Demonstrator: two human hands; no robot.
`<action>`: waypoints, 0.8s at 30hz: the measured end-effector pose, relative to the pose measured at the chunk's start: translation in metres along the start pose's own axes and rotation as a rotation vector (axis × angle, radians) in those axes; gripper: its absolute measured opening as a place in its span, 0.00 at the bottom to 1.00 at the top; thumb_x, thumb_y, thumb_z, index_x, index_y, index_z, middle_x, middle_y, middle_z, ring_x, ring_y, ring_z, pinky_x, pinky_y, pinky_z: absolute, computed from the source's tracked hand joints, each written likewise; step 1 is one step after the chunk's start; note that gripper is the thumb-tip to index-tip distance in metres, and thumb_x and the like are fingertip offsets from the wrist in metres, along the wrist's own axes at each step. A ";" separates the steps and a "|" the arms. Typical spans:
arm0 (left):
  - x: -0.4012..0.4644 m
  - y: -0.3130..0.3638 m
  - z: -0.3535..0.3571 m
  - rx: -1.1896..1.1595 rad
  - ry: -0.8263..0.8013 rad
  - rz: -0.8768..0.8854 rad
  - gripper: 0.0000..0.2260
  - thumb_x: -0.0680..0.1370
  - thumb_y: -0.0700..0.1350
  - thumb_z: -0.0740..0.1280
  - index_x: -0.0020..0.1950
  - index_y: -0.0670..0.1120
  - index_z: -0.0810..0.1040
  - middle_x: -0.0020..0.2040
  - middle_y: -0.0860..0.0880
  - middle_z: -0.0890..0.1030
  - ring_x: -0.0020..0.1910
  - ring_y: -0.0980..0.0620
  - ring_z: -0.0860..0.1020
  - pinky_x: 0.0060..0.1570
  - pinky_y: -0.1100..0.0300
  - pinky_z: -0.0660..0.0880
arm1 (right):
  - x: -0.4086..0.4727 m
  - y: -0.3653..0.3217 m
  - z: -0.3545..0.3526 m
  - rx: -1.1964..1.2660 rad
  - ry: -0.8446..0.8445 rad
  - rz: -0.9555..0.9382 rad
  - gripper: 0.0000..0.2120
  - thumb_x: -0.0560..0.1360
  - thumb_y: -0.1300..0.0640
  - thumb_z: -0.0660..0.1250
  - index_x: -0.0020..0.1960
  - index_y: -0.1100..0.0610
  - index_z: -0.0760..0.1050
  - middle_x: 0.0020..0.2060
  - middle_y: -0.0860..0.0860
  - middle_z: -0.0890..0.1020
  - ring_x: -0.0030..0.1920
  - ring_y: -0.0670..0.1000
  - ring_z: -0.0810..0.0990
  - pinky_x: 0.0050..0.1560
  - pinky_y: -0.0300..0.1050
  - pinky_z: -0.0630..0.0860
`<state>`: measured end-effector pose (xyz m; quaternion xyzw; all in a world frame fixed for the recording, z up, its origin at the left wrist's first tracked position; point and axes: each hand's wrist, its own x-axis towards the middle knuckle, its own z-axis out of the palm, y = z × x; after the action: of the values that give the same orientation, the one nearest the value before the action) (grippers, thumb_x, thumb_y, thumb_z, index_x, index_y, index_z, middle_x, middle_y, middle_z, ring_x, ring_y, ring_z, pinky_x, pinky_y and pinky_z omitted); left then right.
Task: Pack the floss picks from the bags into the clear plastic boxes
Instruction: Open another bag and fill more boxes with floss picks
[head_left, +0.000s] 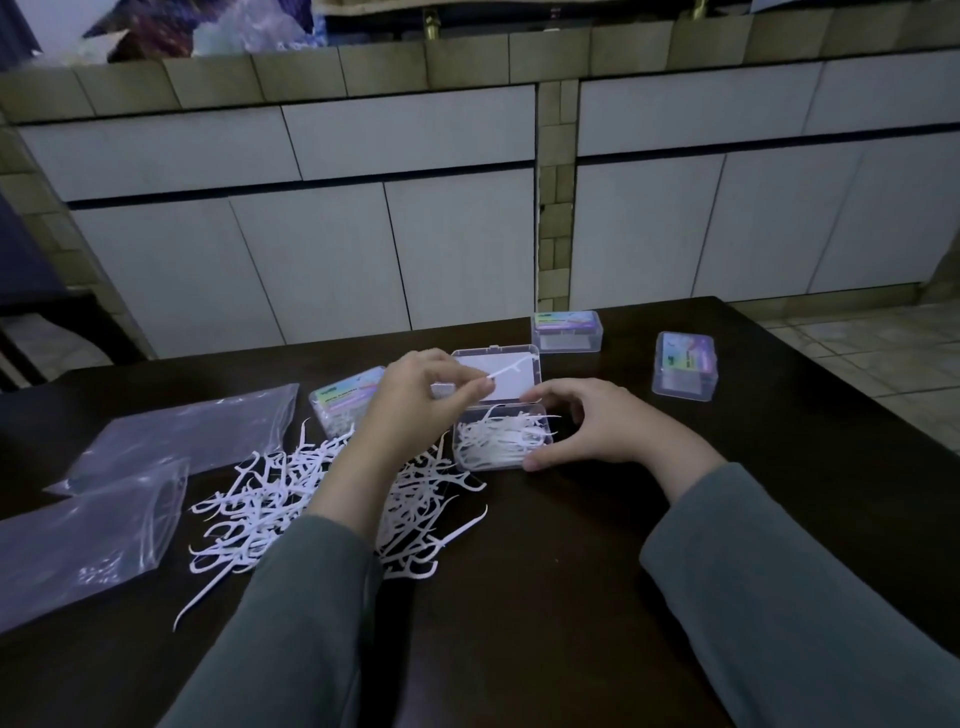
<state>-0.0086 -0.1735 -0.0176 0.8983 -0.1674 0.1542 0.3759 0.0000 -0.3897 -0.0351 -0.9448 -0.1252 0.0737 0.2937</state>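
On the dark tabletop (545, 597) an open box (501, 439) sits near the middle, its lid (498, 376) tipped up on the far side and a heap of white picks filling its tray. The left hand (421, 395) pinches a single pick (511, 370) between thumb and fingertips and holds it above the lid, the pick's head pointing right. The right hand (597, 428) cups the right side of the box, thumb at its near corner and fingers curved round the far corner, steadying it.

A loose pile of picks (291, 499) spreads on the tabletop left of the box and under the left forearm. Further left lie two clear bags (171, 441), flat and overlapping. A closed box (345, 402) with picks inside stands just behind the pile, partly hidden by the left hand. Two more closed boxes stand to the far right: one (567, 331) beyond the open box, another (685, 371) well apart to its right. White cabinets (322, 218) line the far wall.
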 end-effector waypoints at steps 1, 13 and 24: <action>-0.001 -0.002 -0.004 0.034 -0.043 -0.013 0.06 0.74 0.54 0.70 0.48 0.56 0.84 0.47 0.57 0.80 0.51 0.57 0.75 0.51 0.56 0.73 | 0.000 0.000 0.000 -0.006 0.003 0.001 0.38 0.58 0.33 0.76 0.65 0.35 0.68 0.63 0.41 0.74 0.65 0.51 0.69 0.65 0.58 0.70; -0.009 0.006 -0.012 0.150 -0.308 -0.109 0.07 0.71 0.55 0.73 0.48 0.59 0.81 0.46 0.58 0.79 0.47 0.59 0.77 0.48 0.59 0.78 | 0.001 0.002 0.001 0.005 0.000 -0.021 0.38 0.60 0.35 0.77 0.66 0.36 0.68 0.63 0.41 0.74 0.63 0.50 0.69 0.64 0.58 0.70; -0.008 0.008 -0.006 0.246 -0.130 -0.002 0.05 0.75 0.49 0.71 0.50 0.55 0.83 0.49 0.59 0.78 0.50 0.59 0.75 0.51 0.60 0.74 | 0.000 0.002 0.001 0.023 -0.006 -0.025 0.36 0.61 0.37 0.77 0.66 0.36 0.69 0.62 0.41 0.74 0.63 0.51 0.69 0.65 0.60 0.69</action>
<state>-0.0199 -0.1733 -0.0118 0.9458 -0.1706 0.1144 0.2515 0.0004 -0.3907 -0.0368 -0.9395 -0.1368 0.0743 0.3051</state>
